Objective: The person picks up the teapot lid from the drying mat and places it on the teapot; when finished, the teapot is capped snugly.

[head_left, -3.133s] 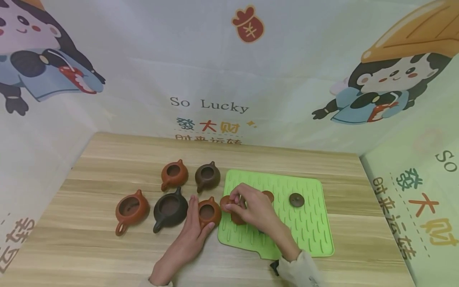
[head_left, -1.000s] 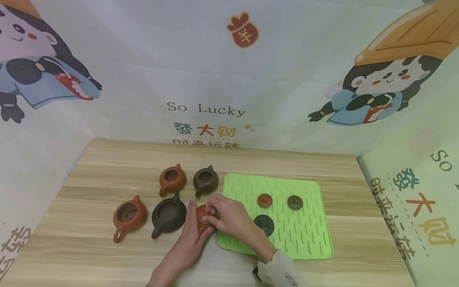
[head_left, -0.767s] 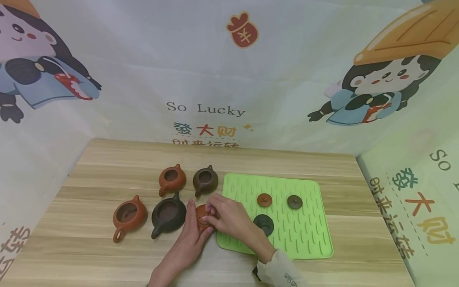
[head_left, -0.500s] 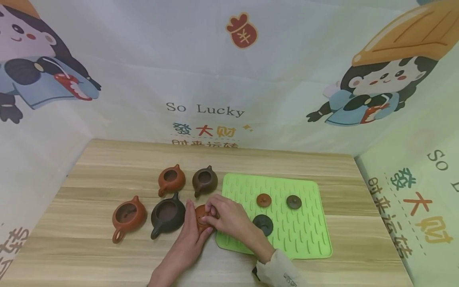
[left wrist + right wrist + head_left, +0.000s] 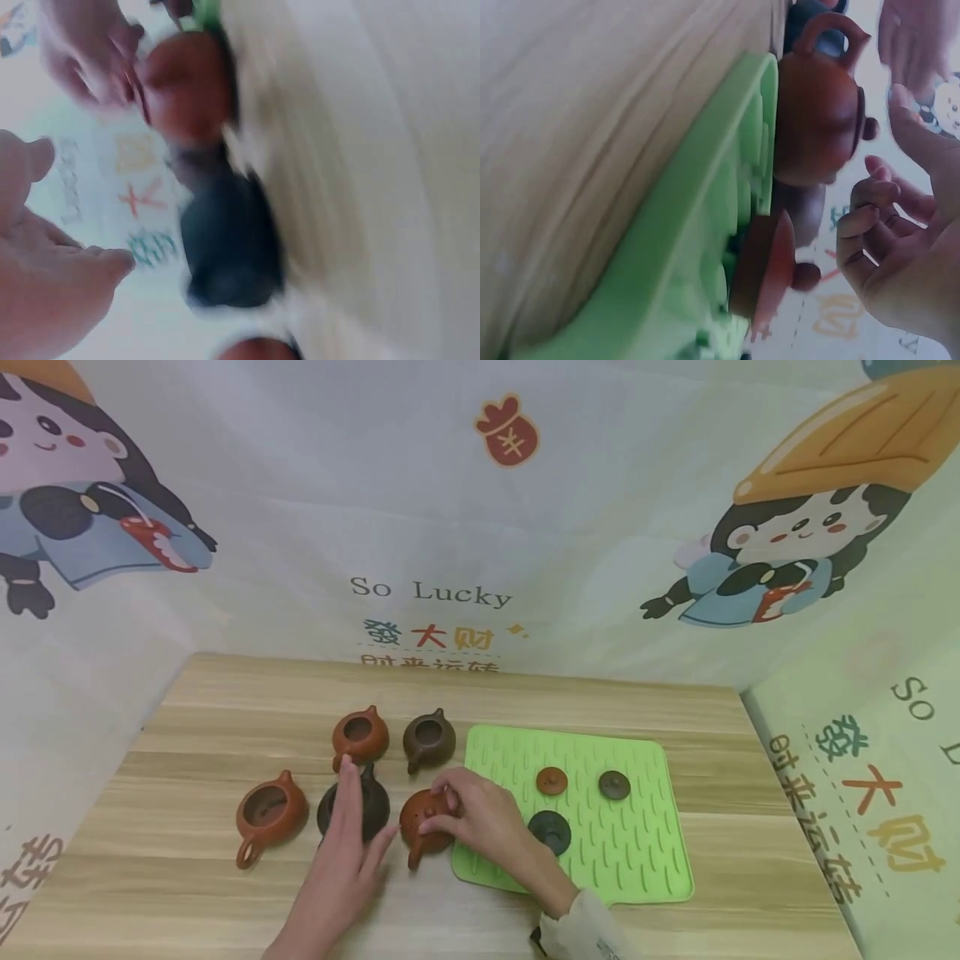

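In the head view a small reddish-brown teapot point(image 5: 411, 835) stands at the green mat's left edge, its lid point(image 5: 420, 805) seated on top. My right hand point(image 5: 487, 822) hovers over this teapot, thumb and loosely bent fingers around the lid's knob. The right wrist view shows the knob point(image 5: 870, 128) apart from thumb and fingers. My left hand point(image 5: 341, 847), fingers straight, is raised left of that teapot and holds nothing. It covers part of a black, lidless teapot point(image 5: 377, 806).
Three more lidless teapots stand to the left: a large orange one point(image 5: 291, 810), a smaller orange one point(image 5: 375, 739) and a dark brown one point(image 5: 442, 747). The green mat point(image 5: 637, 860) bears an orange lid point(image 5: 552, 781), a brown lid point(image 5: 615, 785) and a black lid point(image 5: 551, 832).
The right hand has brought the reddish lid from the mat onto the teapot and loosened its fingers from the knob. The left hand has let go of the teapot and moved left.
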{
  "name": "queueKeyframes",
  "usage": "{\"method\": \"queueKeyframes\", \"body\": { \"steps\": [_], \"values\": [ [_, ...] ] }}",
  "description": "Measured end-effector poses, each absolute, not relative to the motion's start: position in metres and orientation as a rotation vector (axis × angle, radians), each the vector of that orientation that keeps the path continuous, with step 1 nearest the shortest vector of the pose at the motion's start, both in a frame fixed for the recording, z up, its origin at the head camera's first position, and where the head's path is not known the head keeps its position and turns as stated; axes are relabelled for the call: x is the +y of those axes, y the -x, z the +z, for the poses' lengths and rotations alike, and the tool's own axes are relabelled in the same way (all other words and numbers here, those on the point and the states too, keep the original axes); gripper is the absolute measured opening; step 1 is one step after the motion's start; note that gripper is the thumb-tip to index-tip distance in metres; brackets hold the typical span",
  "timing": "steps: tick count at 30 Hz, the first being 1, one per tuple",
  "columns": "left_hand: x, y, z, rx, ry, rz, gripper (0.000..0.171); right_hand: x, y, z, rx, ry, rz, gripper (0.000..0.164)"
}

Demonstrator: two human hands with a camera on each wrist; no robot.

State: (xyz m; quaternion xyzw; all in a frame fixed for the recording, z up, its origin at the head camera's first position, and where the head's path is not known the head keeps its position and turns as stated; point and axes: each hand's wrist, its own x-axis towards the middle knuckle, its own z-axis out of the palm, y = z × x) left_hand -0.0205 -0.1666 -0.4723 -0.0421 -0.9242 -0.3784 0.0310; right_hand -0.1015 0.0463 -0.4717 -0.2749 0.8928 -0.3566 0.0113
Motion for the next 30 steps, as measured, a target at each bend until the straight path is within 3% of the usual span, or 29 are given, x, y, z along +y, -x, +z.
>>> {"method": "queueKeyframes", "body": {
  "steps": [4, 13, 20, 30],
  "values": [
    [-0.198, 0.02, -0.478, -2.846, 0.04, -1.219, 0.097, 0.067, 0.101, -0.471, 2.811, 0.811, -1.213, 0.029],
    [-0.235, 0.028, -0.546, -2.751, 0.078, -1.144, 0.103, 0.158, 0.099, -0.479, 2.804, 0.843, -1.242, 0.013],
    [-0.22, 0.028, -0.516, -2.79, 0.079, -1.244, 0.107, 0.197, 0.09, -0.483, 2.762, 0.761, -1.276, 0.026],
    [-0.214, 0.027, -0.506, -2.864, 0.047, -1.335, 0.107, 0.202, 0.086, -0.498, 2.674, 0.816, -1.333, 0.034]
  ]
}}
